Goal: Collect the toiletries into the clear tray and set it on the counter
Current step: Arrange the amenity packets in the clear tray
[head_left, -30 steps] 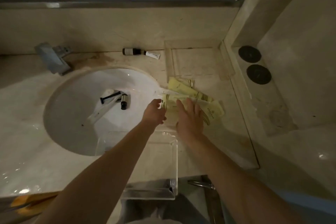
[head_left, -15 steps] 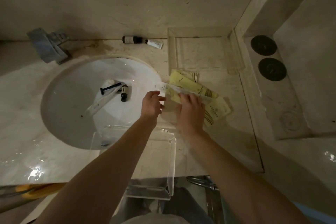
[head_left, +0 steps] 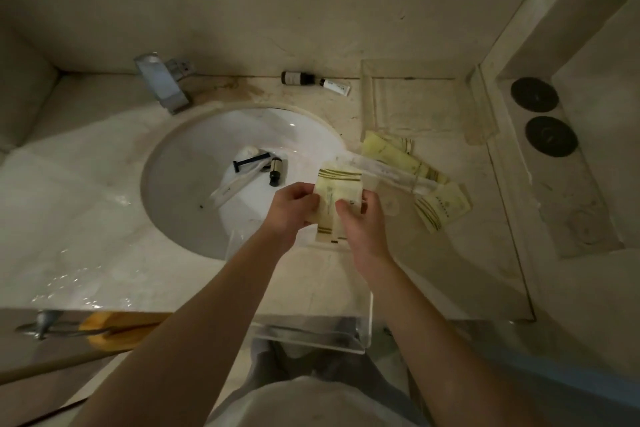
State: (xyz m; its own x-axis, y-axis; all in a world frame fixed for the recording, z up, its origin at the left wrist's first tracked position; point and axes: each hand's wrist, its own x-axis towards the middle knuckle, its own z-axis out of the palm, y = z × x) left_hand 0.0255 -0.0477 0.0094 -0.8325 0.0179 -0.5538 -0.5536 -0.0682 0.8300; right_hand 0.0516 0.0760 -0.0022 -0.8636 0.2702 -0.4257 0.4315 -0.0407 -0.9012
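Note:
My left hand (head_left: pixel 292 208) and my right hand (head_left: pixel 360 222) both grip a pale yellow sachet (head_left: pixel 334 199), held upright above the far end of the clear tray (head_left: pixel 356 329) at the counter's front edge. More yellow sachets (head_left: pixel 441 206) and a clear-wrapped stick (head_left: pixel 384 172) lie on the counter to the right. A black razor (head_left: pixel 251 160), a small dark bottle (head_left: pixel 275 172) and a white wrapped item (head_left: pixel 228 192) lie in the white sink (head_left: pixel 194 184). A dark bottle (head_left: pixel 298 77) and a white tube (head_left: pixel 335 87) lie by the back wall.
A second clear tray (head_left: pixel 419 104) sits at the back right corner. A chrome faucet (head_left: pixel 161 83) stands behind the sink. Two black round discs (head_left: pixel 542 118) rest on the raised right ledge. The counter left of the sink looks wet.
Both hands have lifted one yellow sachet off the pile and drawn it toward me, over the near tray. The camera has tilted down slightly.

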